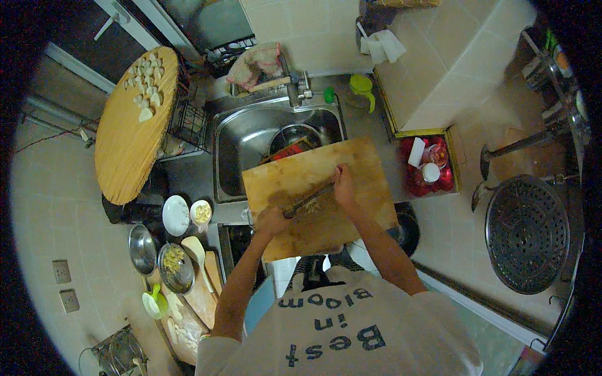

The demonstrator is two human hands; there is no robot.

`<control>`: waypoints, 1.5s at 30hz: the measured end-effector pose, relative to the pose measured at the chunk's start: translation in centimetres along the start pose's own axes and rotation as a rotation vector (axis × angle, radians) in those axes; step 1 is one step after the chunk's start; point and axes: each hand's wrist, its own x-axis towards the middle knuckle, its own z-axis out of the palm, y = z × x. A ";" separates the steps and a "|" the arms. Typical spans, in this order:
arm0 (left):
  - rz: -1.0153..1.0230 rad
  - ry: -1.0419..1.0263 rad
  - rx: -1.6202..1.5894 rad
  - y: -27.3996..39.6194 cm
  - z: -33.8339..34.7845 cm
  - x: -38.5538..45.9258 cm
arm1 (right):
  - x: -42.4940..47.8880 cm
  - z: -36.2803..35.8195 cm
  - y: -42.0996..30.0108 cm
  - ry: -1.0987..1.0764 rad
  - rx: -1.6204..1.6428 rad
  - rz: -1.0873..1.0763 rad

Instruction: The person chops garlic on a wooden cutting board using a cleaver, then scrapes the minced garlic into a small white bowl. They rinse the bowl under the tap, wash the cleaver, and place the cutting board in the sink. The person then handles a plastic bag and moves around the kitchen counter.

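A large wooden cutting board (324,225) lies tilted in view, overlapping the sink's front edge. Across it runs a dark knife (311,197), seen nearly edge-on. My left hand (273,222) is closed around its handle end. The fingers of my right hand (344,184) close on the far end of the blade, though their exact hold is partly hidden. Small pale chopped bits (312,207) sit on the board just beside the blade.
Behind the board is a steel sink (244,136) holding a pan (301,134). Left stand a round woven tray (131,141) with dumplings, bowls (176,215) and a floured board (186,333). A red box (425,183) with jars stands right.
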 end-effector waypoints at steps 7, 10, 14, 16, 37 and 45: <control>-0.114 -0.262 -0.033 2.7 -2.6 -0.4 | 0.6 2.0 4.3 0.016 0.097 0.123; -0.139 -0.165 -0.201 1.5 -1.0 -1.7 | 0.8 0.6 -1.0 -0.214 0.000 0.125; -0.100 -0.191 -0.211 4.8 -2.5 -2.1 | 2.6 2.1 10.7 -0.208 0.795 0.297; -0.109 -0.206 -0.282 5.4 -3.9 -4.1 | 1.5 3.0 6.8 -0.133 -0.030 0.075; 0.160 -0.025 -0.403 3.0 3.3 -5.4 | -3.6 -5.0 0.2 -0.251 -0.144 0.290; 0.015 -0.111 -0.076 1.6 0.1 -3.8 | -3.7 -2.9 -1.4 -0.115 0.061 0.171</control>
